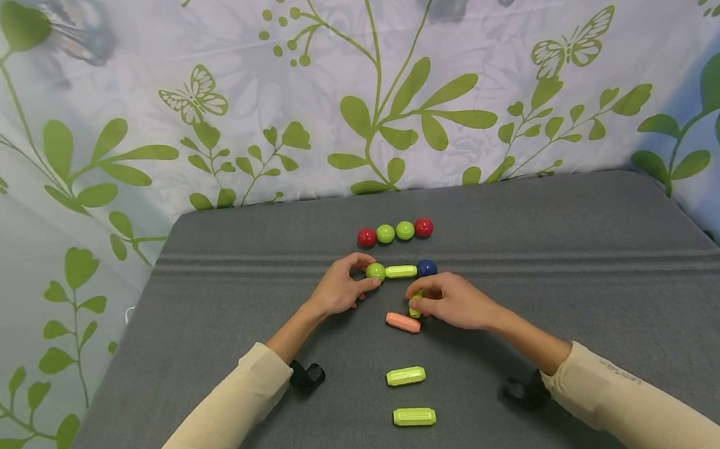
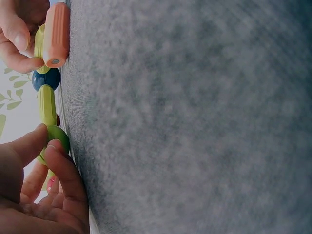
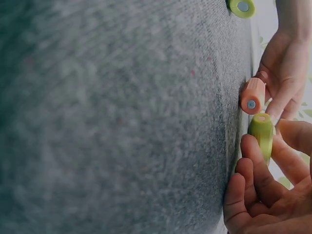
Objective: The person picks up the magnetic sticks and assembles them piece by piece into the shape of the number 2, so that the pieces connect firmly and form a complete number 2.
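Note:
My left hand (image 1: 339, 287) pinches a green ball (image 1: 376, 271) between thumb and fingers. That ball sits at the left end of a row with a yellow-green ribbed rod (image 1: 401, 271) and a dark blue ball (image 1: 426, 268), touching end to end. Just below the blue ball, my right hand (image 1: 458, 303) pinches another yellow-green rod (image 3: 263, 136), partly hidden by the fingers in the head view. An orange ribbed rod (image 1: 403, 322) lies left of it on the cloth, with a small metal disc in its end. In the left wrist view the left thumb and fingertip press the green ball (image 2: 59, 137).
Behind the hands stands a row of balls, a red ball (image 1: 367, 237) and another red ball (image 1: 424, 227) flanking two green ones (image 1: 395, 232). Nearer lie two yellow-green rods, one rod (image 1: 406, 376) beyond the other rod (image 1: 415, 417). Grey cloth (image 1: 255, 430) covers the table; a patterned curtain (image 1: 299, 95) hangs behind.

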Available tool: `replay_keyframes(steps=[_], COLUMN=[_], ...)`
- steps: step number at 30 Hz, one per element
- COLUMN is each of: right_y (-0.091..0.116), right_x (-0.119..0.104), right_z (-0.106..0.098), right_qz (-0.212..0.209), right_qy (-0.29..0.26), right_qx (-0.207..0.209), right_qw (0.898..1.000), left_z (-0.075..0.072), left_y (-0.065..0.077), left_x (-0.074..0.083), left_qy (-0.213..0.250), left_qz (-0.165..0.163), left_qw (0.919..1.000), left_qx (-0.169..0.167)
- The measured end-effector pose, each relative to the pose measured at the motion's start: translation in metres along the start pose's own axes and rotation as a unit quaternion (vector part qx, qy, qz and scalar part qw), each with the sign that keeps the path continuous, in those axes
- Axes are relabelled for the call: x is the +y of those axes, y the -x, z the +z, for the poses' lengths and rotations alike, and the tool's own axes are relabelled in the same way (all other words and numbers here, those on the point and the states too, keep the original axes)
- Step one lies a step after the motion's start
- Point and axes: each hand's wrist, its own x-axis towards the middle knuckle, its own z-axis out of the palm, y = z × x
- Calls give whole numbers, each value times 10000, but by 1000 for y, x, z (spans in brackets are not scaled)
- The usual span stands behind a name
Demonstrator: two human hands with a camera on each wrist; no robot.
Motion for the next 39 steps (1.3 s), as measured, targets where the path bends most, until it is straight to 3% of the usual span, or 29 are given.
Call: replay_keyframes(steps=[11, 27, 39], right_y=[1, 1, 5], right_x=[1, 7, 10], right_z=[-11, -19, -21], right_qz=[67, 16, 79], right_qy=[-185, -73, 26], right_qx=[82, 200, 276], right_qw=[9998, 9998, 9996], left_z=[-7, -9, -7], left_y=[-4, -7, -7], left_x=[4, 3, 3], left_qy=[24, 99, 65], left_qz=[-146, 43, -40], left_qw=[9998, 9998, 9999], left_qx=[-121, -163, -103])
